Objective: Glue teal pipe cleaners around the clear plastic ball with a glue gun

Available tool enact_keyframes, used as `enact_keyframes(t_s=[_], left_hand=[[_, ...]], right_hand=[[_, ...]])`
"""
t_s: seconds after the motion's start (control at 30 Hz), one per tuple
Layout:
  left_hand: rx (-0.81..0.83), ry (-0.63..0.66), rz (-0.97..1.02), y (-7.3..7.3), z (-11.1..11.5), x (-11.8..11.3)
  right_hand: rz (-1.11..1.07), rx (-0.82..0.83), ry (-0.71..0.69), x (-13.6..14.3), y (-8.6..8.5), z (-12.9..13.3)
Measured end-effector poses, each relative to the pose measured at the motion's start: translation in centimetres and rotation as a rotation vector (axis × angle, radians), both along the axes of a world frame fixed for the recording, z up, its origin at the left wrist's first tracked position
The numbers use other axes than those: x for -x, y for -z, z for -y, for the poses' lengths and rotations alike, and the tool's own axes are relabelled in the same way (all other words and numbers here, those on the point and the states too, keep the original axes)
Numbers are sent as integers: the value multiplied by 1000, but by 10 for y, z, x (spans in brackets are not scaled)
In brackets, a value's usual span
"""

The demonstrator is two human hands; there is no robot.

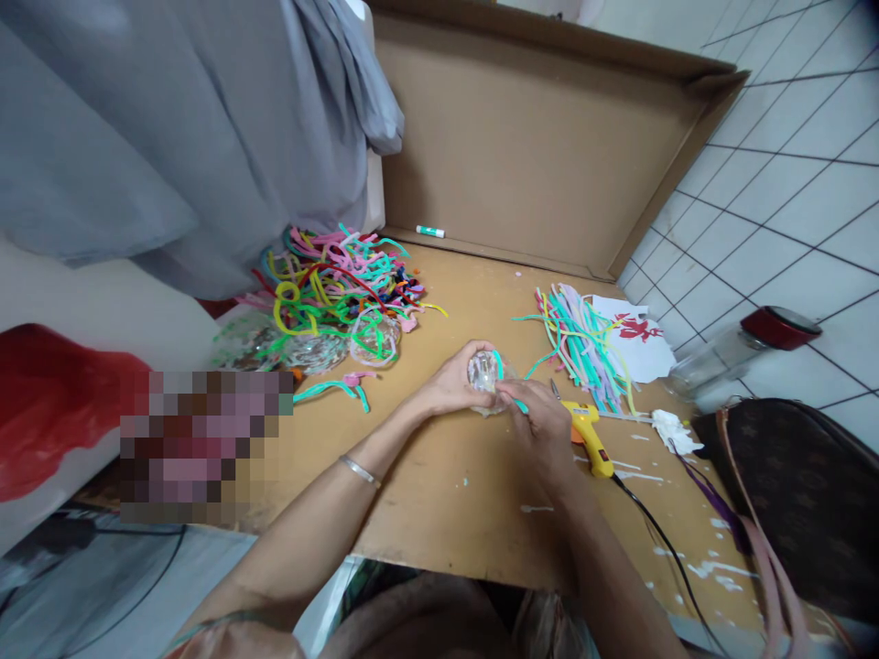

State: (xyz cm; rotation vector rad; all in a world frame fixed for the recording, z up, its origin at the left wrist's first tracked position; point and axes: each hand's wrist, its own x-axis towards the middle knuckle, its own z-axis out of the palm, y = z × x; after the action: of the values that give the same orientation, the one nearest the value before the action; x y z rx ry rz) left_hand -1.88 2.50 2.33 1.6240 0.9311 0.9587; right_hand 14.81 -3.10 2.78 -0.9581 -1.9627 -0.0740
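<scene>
Near the middle of the table, my left hand (454,384) is closed around a small round clear plastic cup (482,372), whose open side faces me. A teal pipe cleaner (498,364) runs along the cup's right rim. My right hand (542,428) pinches this pipe cleaner at the rim, and a short teal end sticks out below the fingers. The fingers hide part of the strip. Just right of my right hand lies a yellow glue gun (591,437) with a black cord. Beyond it is a bundle of pastel pipe cleaners (583,352).
At the left lies a tangled heap of colourful pipe cleaners (336,284) with clear plastic pieces (312,351). A cardboard wall (536,137) closes the back. On the right are a paper with a red shape (635,334), a glass bottle (721,357) and a brown bag (803,494).
</scene>
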Motion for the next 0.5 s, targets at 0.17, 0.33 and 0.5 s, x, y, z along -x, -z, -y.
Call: enact_keyframes(t_s=[0.17,0.33,0.5], left_hand=[[1,-6,-23,-3,1,1],[20,6,3,-4,2,-1],[-40,-46,-21,5,-1,-1]], right_hand=[[1,-5,0,1,-1,0],[1,-9,4,2,-1,-1],[-3,17,2,2,-3,0]])
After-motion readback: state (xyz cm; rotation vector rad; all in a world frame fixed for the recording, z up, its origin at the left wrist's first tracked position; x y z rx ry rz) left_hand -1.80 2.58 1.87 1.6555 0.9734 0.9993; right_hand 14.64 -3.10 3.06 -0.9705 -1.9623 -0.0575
